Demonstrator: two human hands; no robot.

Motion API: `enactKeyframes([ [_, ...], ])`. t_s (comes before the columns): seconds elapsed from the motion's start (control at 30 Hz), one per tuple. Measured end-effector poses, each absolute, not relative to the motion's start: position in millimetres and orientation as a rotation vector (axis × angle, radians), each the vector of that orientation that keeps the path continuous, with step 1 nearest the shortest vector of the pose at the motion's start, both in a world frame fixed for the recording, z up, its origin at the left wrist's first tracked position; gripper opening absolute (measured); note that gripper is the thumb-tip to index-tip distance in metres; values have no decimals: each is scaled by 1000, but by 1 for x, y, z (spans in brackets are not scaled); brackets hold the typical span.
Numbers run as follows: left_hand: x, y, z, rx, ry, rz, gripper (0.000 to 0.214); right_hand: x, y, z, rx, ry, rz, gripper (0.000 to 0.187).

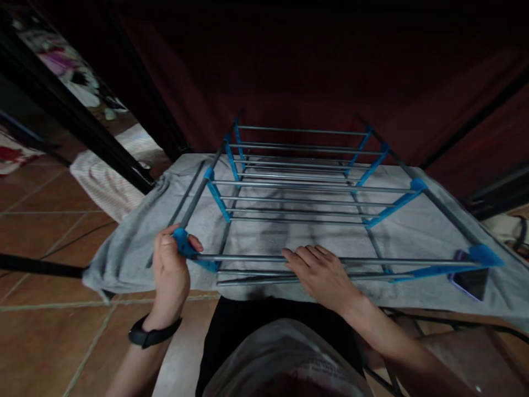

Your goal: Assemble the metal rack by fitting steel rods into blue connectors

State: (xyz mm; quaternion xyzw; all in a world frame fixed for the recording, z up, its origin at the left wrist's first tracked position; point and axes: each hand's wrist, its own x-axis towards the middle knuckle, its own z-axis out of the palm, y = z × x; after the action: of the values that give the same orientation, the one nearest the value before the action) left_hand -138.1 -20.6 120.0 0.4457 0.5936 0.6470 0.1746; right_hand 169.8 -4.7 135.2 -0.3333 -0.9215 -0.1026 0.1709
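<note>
A rack [306, 187] of grey metal rods with blue plastic joints lies on a grey cloth [136, 242] in front of me. My left hand [169, 273] is closed around the rack's near left blue corner joint [182, 242]. A black band sits on that wrist. My right hand [320, 270] rests with fingers stretched over the nearest front rod [248, 257], near its middle, holding nothing.
A dark phone [471, 282] lies on the cloth under the rack's near right corner. Brown floor tiles [49, 331] spread to the left. A striped fabric [111, 182] lies behind the cloth. Black bars [70, 110] cross the upper left. A dark red backdrop stands behind.
</note>
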Motion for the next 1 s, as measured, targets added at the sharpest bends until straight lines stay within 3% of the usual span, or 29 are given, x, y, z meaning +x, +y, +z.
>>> enactKeyframes([
  [0.5, -158, -14, 146, 977, 1330, 1658, 50, 167, -2, 137, -1005, -2666, -265, 30],
  [0.8, -200, 64, 172, 922, 1441, 1461, 39, 192, 19, 154, -959, -2630, -75, 35],
  [1.0, -193, 117, 181, 1089, 1427, 1319, 48, 263, 75, 200, -1102, -2465, -176, 36],
])
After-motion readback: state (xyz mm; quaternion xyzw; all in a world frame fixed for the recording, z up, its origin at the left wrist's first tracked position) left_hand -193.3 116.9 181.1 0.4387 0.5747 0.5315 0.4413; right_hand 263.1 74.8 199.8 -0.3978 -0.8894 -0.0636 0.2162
